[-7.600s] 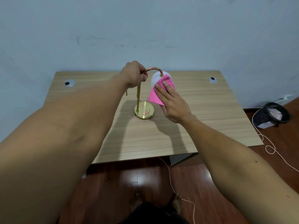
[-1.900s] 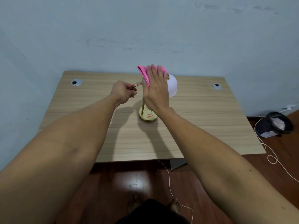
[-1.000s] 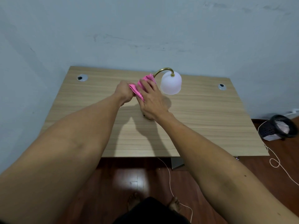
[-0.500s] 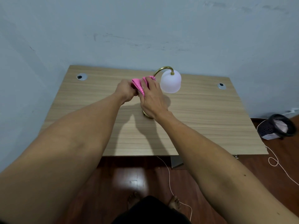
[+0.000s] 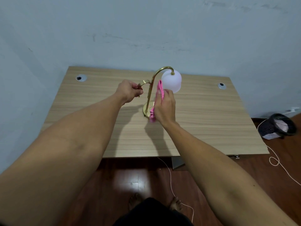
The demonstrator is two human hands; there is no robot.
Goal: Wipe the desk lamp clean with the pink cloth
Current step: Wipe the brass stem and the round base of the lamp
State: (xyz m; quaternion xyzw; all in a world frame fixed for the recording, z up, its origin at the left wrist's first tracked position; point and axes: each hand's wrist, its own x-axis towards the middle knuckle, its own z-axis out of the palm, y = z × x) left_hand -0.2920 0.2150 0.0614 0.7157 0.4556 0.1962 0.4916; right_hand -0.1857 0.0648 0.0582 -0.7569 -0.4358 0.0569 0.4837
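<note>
The desk lamp (image 5: 150,90) stands near the middle of the wooden desk (image 5: 203,121). It has a curved gold stem, a round gold base and a white bell-shaped shade (image 5: 171,81) hanging at the right. My left hand (image 5: 129,91) is closed on the lamp's small gold side handle. My right hand (image 5: 165,106) grips the pink cloth (image 5: 160,88), which hangs along the right side of the stem down to the base. The cloth and my hand hide part of the base.
Two cable grommets (image 5: 81,78) sit in the desk's back corners. The desk backs onto a pale blue wall. A dark basket (image 5: 276,126) and a thin white cord (image 5: 276,162) lie on the wood floor at the right. My bare feet show below.
My right hand has moved the cloth from the upper stem near my left hand down the right side of the stem to the base. The left hand has kept its hold.
</note>
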